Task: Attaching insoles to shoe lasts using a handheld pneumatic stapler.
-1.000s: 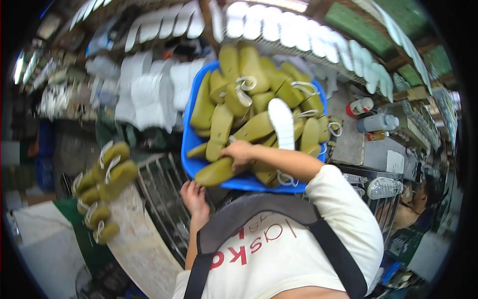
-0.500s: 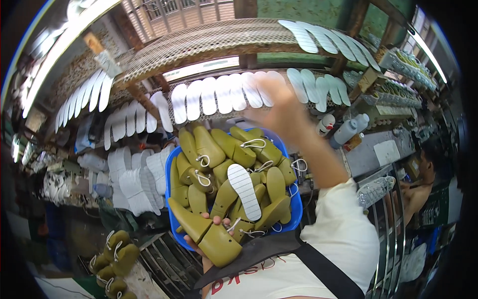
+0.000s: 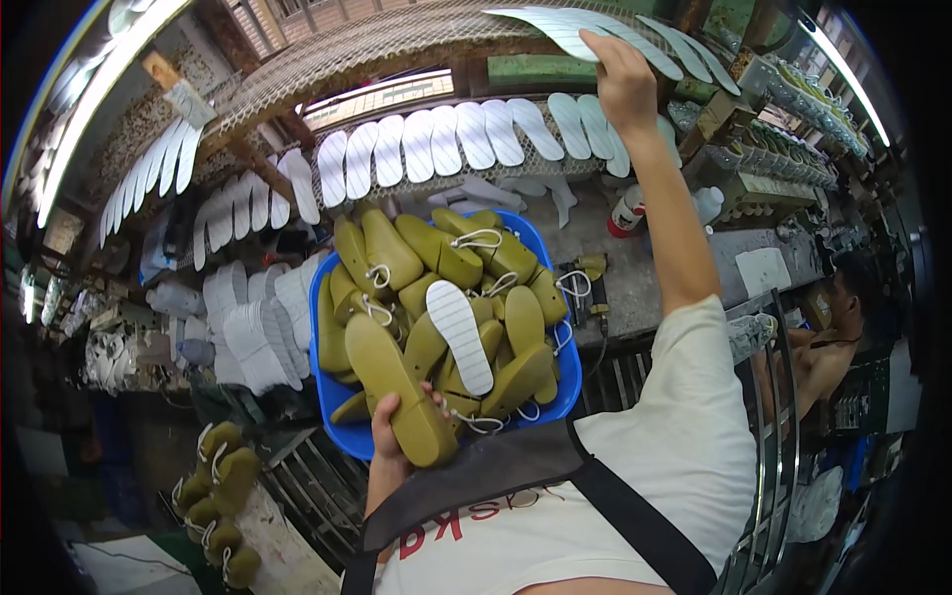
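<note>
My left hand point(image 3: 387, 432) is closed around an olive-green shoe last point(image 3: 393, 385), its flat sole turned up, just over the near left of a blue tub point(image 3: 342, 441). Olive lasts with white string loops fill the tub. On top of them lies a white insole point(image 3: 461, 337) with dark cross lines. Up at the high mesh shelf, my right hand point(image 3: 627, 87) pinches the near end of a white insole point(image 3: 550, 32). More insoles point(image 3: 684, 52) lie on that shelf just to the right. Part of the fingers' grip is hidden behind the hand.
A row of white insoles point(image 3: 416, 144) leans along the lower mesh shelf behind the tub. Stacked insoles point(image 3: 260, 342) stand left; several lasts point(image 3: 233, 476) sit lower left. A red-and-white bottle point(image 3: 627, 213) is on the bench. Another person point(image 3: 838, 337) is beyond metal rails point(image 3: 783, 416) at right.
My right hand has gone up from the lower insole row to the insole on the high shelf. My left hand has turned the last from its side to sole up. The view has shifted.
</note>
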